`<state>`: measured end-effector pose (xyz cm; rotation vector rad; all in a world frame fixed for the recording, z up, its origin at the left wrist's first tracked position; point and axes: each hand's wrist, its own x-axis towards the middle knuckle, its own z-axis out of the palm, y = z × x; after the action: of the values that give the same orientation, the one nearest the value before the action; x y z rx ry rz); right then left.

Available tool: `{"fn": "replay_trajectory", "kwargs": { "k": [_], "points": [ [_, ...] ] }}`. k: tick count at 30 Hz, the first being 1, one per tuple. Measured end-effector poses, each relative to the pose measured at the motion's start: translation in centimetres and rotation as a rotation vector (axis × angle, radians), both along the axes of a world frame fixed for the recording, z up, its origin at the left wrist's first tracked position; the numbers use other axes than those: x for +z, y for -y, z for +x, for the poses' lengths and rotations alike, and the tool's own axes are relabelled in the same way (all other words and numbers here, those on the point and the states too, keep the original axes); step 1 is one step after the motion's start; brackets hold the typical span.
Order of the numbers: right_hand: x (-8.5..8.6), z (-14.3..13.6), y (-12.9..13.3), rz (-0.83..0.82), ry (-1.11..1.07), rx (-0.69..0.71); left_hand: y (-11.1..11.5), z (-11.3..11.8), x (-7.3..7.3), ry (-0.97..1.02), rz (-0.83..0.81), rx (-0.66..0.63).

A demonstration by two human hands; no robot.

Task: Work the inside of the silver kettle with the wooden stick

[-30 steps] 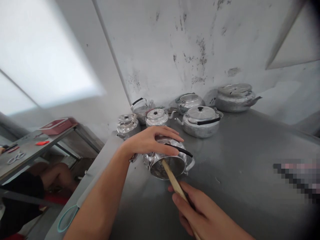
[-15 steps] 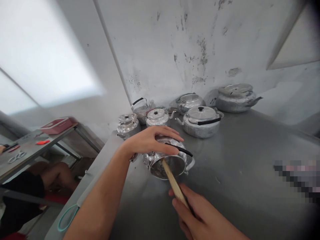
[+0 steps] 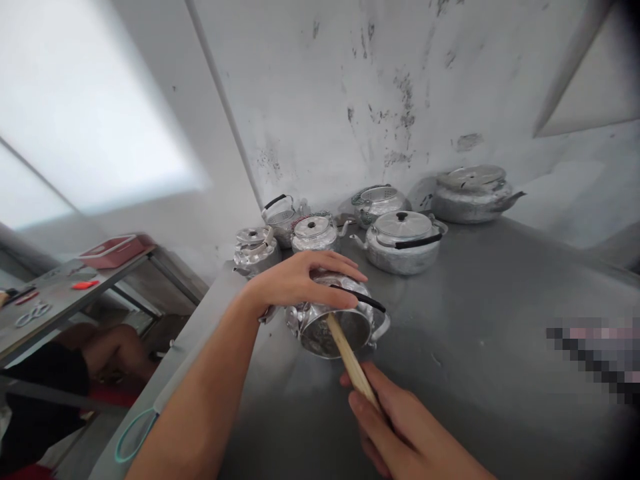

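Note:
A dented aluminium kettle (image 3: 359,333) lies tipped on the grey table, its open mouth facing me. My left hand (image 3: 310,283) grips it from above, thumb near the black handle grip (image 3: 373,303) and fingers spread over its body. The fingers of my right hand (image 3: 393,423) are wrapped round a wooden stick (image 3: 351,363), which reaches into the kettle's mouth. The stick's far end is hidden inside.
Several other aluminium kettles stand behind, including a lidded one (image 3: 403,250) and a large one (image 3: 470,200) by the stained wall. Leftward, a second table holds a pink basket (image 3: 107,257) and scissors (image 3: 33,314). A person's leg (image 3: 115,347) shows below it.
My right hand and the wooden stick have shifted slightly to the right. My left hand and the tipped kettle have stayed put.

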<state>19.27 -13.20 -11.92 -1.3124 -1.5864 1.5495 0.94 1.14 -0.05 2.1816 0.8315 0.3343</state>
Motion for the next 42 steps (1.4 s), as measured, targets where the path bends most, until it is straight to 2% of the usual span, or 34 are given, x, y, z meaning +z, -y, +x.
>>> {"fn": "replay_trajectory", "kwargs": {
  "k": [1, 4, 7, 13, 18, 31, 37, 42],
  "points": [
    [0.3, 0.0, 0.0, -0.015, 0.03, 0.043, 0.0, 0.0, 0.0, -0.001, -0.002, 0.0],
    [0.8, 0.1, -0.2, 0.01, 0.075, 0.046, 0.0, 0.0, 0.1, 0.001, -0.007, -0.004],
    [0.8, 0.0, -0.3, -0.017, 0.043, 0.018, 0.0, 0.0, 0.1, -0.001, -0.007, -0.003],
    [0.7, -0.1, -0.3, -0.123, -0.036, 0.053, 0.1, 0.1, 0.1, 0.007, -0.007, 0.002],
    [0.8, 0.2, -0.5, -0.114, -0.03, 0.073, 0.2, 0.1, 0.1, 0.003, -0.002, 0.002],
    [1.1, 0.0, -0.1, -0.079, -0.01, 0.015, 0.3, 0.2, 0.2, -0.009, 0.01, 0.001],
    [1.3, 0.0, -0.4, -0.11, 0.012, 0.054, 0.2, 0.2, 0.1, -0.002, 0.0, -0.003],
    [1.2, 0.1, -0.5, -0.113, 0.006, 0.016, 0.3, 0.2, 0.2, -0.007, 0.007, -0.005]
  ]
}}
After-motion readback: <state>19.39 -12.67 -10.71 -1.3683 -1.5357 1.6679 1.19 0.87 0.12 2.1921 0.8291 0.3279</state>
